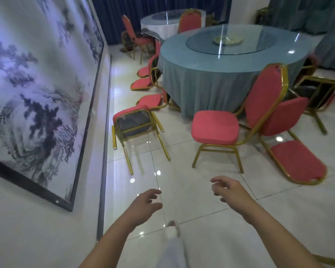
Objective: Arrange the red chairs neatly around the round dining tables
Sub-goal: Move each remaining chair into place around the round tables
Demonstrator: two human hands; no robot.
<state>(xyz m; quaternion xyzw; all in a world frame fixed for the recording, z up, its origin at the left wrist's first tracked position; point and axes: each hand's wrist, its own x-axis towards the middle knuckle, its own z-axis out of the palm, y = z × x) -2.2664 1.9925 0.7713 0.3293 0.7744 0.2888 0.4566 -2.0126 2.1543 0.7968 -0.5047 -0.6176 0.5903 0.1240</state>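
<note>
A round table (211,84) with a grey-blue cloth and a glass turntable stands ahead. One red chair (217,126) with a gold frame stands upright beside it, facing left. Another red chair (135,122) lies tipped over near the wall, legs toward me. A third (296,161) lies on the floor at the right. Several more lie tipped along the table's left side (143,84). My left hand (146,203) and right hand (227,188) reach forward over the floor, fingers loosely spread, holding nothing.
A large framed ink painting (37,89) covers the left wall. A second round table (162,24) with red chairs (135,35) stands further back by blue curtains. Another overturned chair (317,93) lies at the far right. Glossy white floor tiles (182,190) stretch between me and the chairs.
</note>
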